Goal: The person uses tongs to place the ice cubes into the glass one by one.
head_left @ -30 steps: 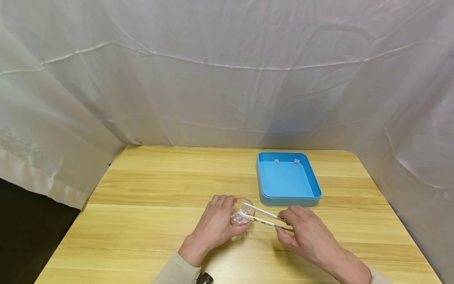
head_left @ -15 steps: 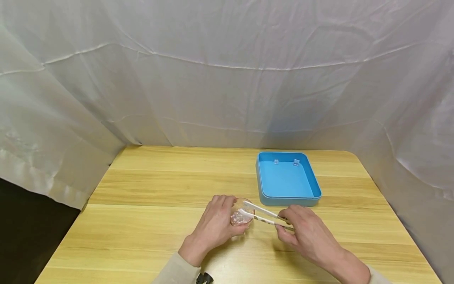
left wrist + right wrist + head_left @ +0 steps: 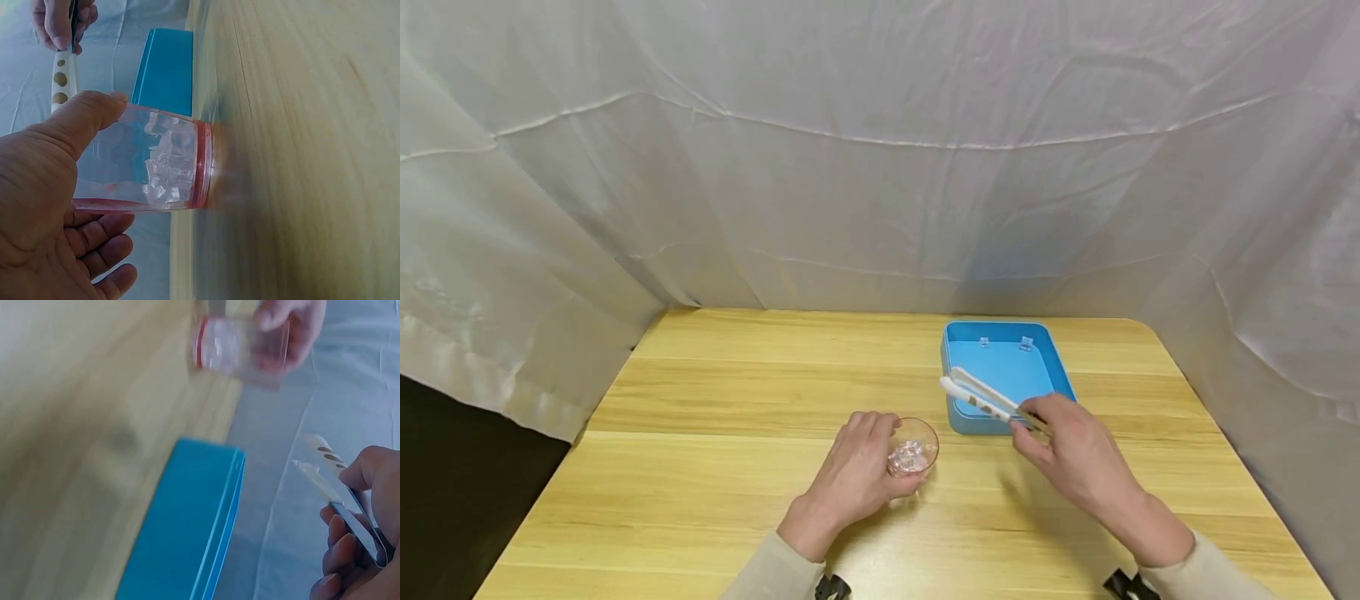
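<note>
My left hand (image 3: 853, 475) grips a clear pinkish cup (image 3: 112, 162) that stands upright on the table. Several clear cubes (image 3: 167, 165), like ice cubes, lie in the bottom of the cup. My right hand (image 3: 1075, 454) pinches a pair of tongs (image 3: 334, 494), white-tipped with brown spots and metal toward the bend. In the head view, the tips hover over the near left part of a blue tray (image 3: 1018, 417). Their two ends stand slightly apart; whether a small clear cube sits between them I cannot tell.
Inside the tray, near its far wall, lie a small clear cube (image 3: 984, 342) and another clear piece (image 3: 1026, 342). The wooden table (image 3: 760, 375) ends at a pale hanging curtain (image 3: 880, 208) behind and on both sides.
My right hand has lifted the tongs out of the cup and carried them up and to the right, over the tray. The tongs' tips are closer together. My left hand keeps holding the cup.
</note>
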Demonstrator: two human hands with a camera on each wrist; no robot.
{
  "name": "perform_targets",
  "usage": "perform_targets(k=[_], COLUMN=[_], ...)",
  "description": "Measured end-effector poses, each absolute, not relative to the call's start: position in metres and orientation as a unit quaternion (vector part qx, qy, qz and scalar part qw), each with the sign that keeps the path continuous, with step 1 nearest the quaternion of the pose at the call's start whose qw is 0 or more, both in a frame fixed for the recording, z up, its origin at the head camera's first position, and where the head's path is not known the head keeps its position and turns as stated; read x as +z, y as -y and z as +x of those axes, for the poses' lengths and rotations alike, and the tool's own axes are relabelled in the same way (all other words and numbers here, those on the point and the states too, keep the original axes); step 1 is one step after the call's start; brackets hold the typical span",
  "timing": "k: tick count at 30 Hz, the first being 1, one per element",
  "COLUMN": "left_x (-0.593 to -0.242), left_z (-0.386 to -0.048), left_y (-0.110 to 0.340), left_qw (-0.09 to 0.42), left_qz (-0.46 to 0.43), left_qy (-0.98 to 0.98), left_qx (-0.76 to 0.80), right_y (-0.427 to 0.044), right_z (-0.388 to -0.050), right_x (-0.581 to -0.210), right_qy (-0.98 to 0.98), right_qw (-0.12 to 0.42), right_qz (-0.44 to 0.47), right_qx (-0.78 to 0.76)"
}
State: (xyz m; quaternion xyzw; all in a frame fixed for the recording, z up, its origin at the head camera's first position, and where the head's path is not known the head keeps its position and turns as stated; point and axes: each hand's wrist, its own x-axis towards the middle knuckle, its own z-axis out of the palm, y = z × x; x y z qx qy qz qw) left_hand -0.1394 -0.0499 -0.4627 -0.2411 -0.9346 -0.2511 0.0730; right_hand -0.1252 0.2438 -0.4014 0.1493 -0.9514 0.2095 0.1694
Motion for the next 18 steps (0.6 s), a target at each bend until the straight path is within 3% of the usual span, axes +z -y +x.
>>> perform_targets(k=[18], left_x=[-0.463], left_z=[-0.140], left_y=[0.050], left_qw=[0.070], left_qz=[-0.240], left_qy=[0.935], left_qx=[-0.250], right_y=[-0.284], right_z=[-0.195], right_x=[-0.403], right_qy=[0.982], right_qw=[0.102], right_qz=[0.069], right_qx=[0.142])
